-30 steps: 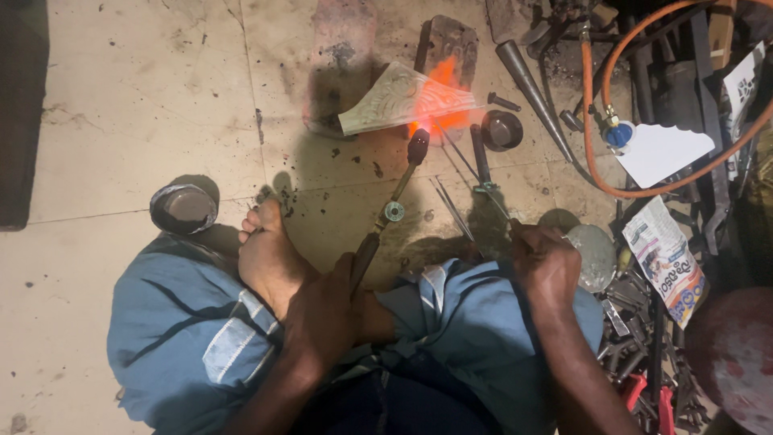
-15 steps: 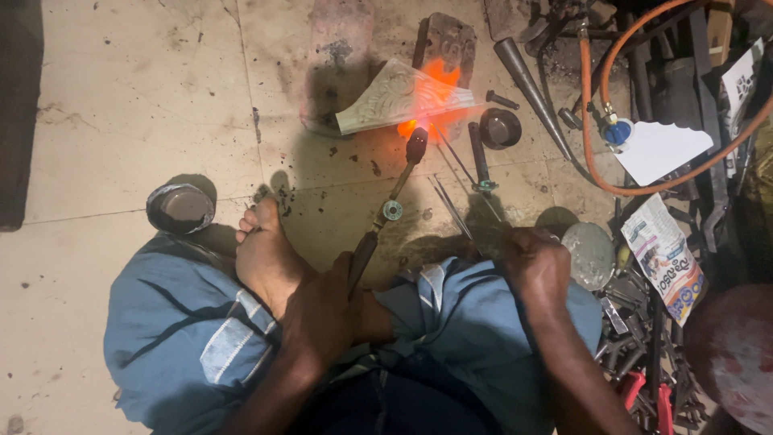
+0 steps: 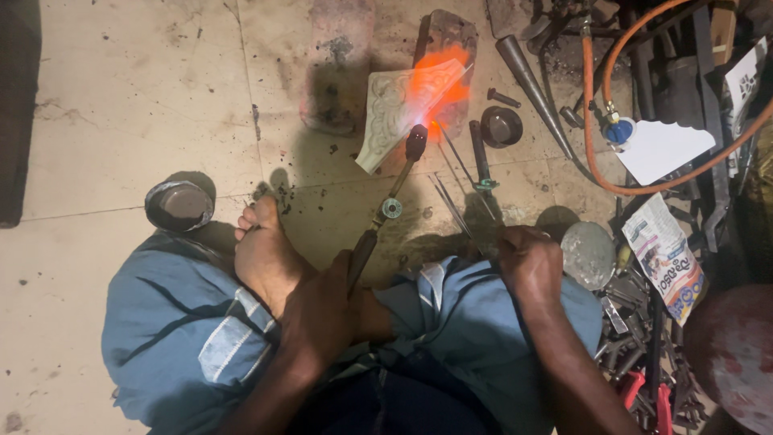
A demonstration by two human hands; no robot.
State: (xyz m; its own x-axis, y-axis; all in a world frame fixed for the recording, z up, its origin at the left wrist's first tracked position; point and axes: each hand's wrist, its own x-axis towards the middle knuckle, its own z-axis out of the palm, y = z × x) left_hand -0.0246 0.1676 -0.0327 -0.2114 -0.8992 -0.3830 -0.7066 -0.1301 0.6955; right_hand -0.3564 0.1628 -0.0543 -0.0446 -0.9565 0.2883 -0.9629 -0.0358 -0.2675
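Note:
I sit cross-legged on the floor in blue trousers, one bare foot (image 3: 262,254) up by my left knee. My left hand (image 3: 322,310) grips the handle of a gas torch (image 3: 386,209) that points away from me. Its orange flame (image 3: 443,84) plays on a pale embossed metal piece (image 3: 394,109) leaning against a brick (image 3: 447,40). My right hand (image 3: 527,262) rests closed on my right knee; whether it holds one of the thin tools there is hidden. Thin metal tweezers (image 3: 451,205) lie on the floor just beyond it.
A small round metal bowl (image 3: 179,205) stands at left on the floor. A dark cup (image 3: 501,126), a tapered mandrel (image 3: 531,80), an orange hose (image 3: 668,181), a printed packet (image 3: 664,258), a round metal disc (image 3: 588,254) and several hand tools crowd the right side.
The flame has stayed on the embossed piece with the torch tip shifting only slightly. My right hand has closed in a little on my knee.

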